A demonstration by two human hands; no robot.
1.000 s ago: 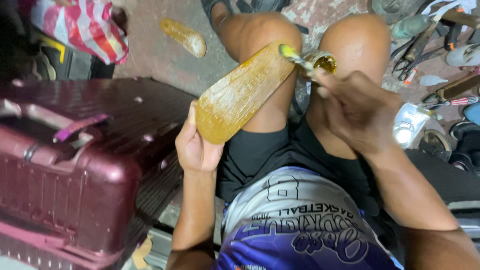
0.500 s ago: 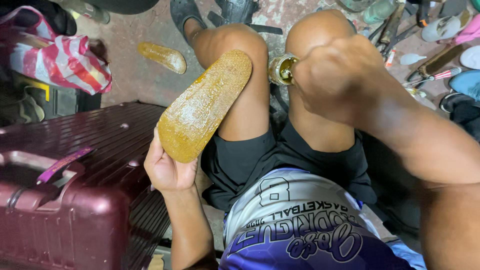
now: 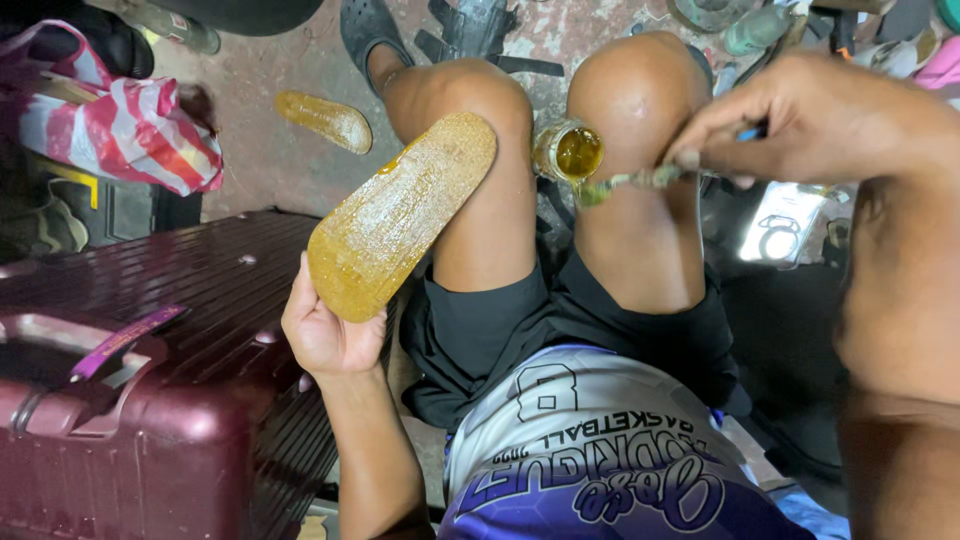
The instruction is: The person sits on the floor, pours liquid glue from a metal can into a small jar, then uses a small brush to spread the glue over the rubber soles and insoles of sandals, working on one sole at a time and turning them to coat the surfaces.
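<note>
My left hand (image 3: 322, 335) holds an amber, glue-coated shoe sole (image 3: 398, 215) by its heel end, its toe resting against my left knee. My right hand (image 3: 815, 115) grips a small brush (image 3: 625, 182) whose glue-laden tip hangs just below the mouth of a small can of yellow glue (image 3: 567, 151) wedged between my knees. A second glue-coated sole (image 3: 324, 120) lies on the floor beyond my left knee.
A maroon hard-shell suitcase (image 3: 130, 400) lies at my left. A red-and-white striped bag (image 3: 130, 125) sits on the floor at upper left. Sandals, tools and shoe parts (image 3: 800, 30) clutter the floor at the top and upper right.
The brush has left the sole and moved to the glue can's mouth. My left hand has lowered the sole slightly against my knee.
</note>
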